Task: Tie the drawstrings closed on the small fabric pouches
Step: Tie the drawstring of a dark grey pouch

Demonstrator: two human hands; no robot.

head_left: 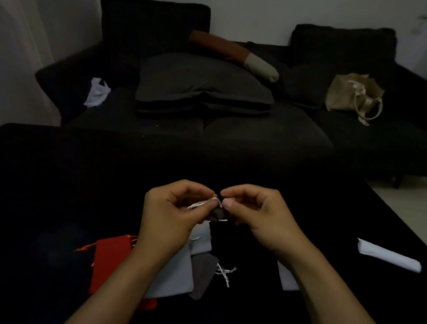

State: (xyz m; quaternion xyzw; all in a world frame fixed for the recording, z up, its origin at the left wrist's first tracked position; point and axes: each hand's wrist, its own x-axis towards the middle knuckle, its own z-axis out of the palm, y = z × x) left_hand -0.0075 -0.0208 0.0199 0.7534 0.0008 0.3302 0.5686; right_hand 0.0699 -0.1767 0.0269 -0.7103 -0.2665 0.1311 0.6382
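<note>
Hands (217, 213) — twisted white drawstring (203, 204) pinched

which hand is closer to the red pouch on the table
Left. The left hand is raised just up and right of the red pouch, its forearm crossing it; the right hand is farther right.

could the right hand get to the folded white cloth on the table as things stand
Probably not yet: the white cloth lies bare on the table, nothing blocking it, but the right hand is pinching the dark pouch's string.
</note>
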